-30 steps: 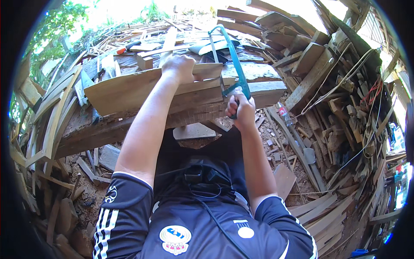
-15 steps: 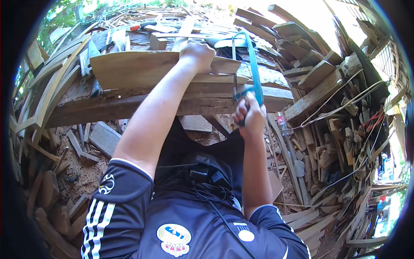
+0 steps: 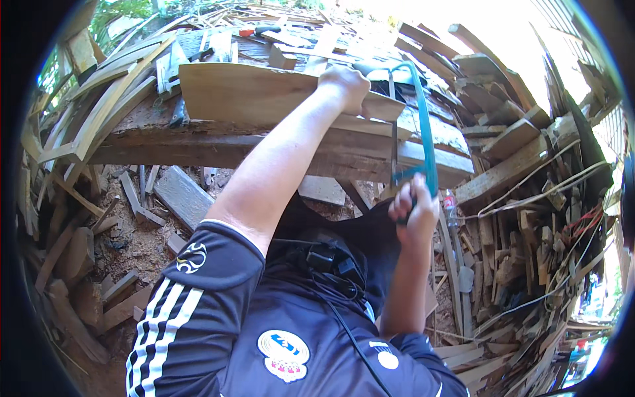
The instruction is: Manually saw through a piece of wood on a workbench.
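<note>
fingers of the right hand (image 3: 413, 208) are curled tight round the handle of a blue-framed saw (image 3: 423, 132), low at the near edge of the bench (image 3: 278, 155). the saw's frame arcs up and away from that fist over the right end of the plank (image 3: 258, 96), and its thin blade runs straight down beside the frame, crossing the plank's right end; whether the teeth are in the wood cannot be told. the left hand (image 3: 344, 86) lies on top of the plank just left of the blade, fingers folded over the far edge and pressed on it, the bare forearm stretching back toward the dark striped jersey (image 3: 218, 317).

the plank is a broad pale board lying flat across the top of the bench, its long side running left to right, its right end touching the saw. under it sit thicker, darker beams that make up the bench front.

on the far side of the bench are loose offcuts and a tool with a red handle (image 3: 248, 32), well apart from both hands. curved wooden strips (image 3: 86, 126) lean at the left. on the right, scrap timber (image 3: 522, 218) is heaped with pale cords draped over it. below the bench the ground is sawdust and short blocks (image 3: 178, 195). a black cable and a small device hang at the person's chest.
</note>
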Motion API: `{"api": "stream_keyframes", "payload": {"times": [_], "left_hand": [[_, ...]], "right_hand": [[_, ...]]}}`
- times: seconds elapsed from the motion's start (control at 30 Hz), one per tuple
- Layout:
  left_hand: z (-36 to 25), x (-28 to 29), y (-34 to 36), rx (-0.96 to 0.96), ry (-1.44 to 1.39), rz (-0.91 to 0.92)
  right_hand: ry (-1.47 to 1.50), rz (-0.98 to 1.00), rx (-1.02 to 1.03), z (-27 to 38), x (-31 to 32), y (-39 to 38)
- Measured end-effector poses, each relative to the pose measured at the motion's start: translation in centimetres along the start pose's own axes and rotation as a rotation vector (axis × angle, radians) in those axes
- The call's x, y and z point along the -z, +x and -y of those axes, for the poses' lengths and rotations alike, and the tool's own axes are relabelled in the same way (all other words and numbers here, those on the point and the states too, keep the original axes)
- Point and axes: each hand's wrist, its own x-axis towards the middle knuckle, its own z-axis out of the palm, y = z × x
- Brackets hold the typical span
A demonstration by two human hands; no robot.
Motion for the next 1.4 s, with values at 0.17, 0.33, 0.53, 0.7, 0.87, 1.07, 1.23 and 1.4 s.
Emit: {"api": "stream_keyframes", "payload": {"times": [0.17, 0.33, 0.53, 0.7, 0.87, 1.07, 1.23, 1.4], "left_hand": [[0.2, 1.1, -0.4, -0.003, -0.032, 0.014], [0.6, -0.9, 0.5, 0.022, -0.031, -0.029], [0.1, 0.4, 0.6, 0.009, -0.027, 0.033], [0.9, -0.3, 1.1, 0.0, -0.048, 0.019], [1.1, -0.7, 1.2, 0.006, -0.051, 0.047], [0.0, 0.9, 1.3, 0.003, 0.003, 0.062], [0.7, -0.7, 0.8, 0.002, -0.034, -0.001], [-0.1, -0.6, 0.6, 0.024, -0.046, -0.006]], "right_hand": [[0.076, -0.014, 0.035, -1.0, -0.1, 1.5], [0.055, -0.012, 0.04, -0.5, -1.4, 7.0], [0.01, -0.064, 0.058, -2.4, 0.1, -2.6], [-0.097, 0.062, 0.004, 2.3, -3.1, -0.4], [-0.111, 0.032, -0.016, 2.8, -0.7, -0.8], [0.024, 0.148, 0.008, 0.8, 1.5, -7.9], [0.008, 0.109, -0.053, 1.2, 0.7, 1.4], [0.17, 0.145, -0.045, 1.2, 0.5, 0.5]]}}
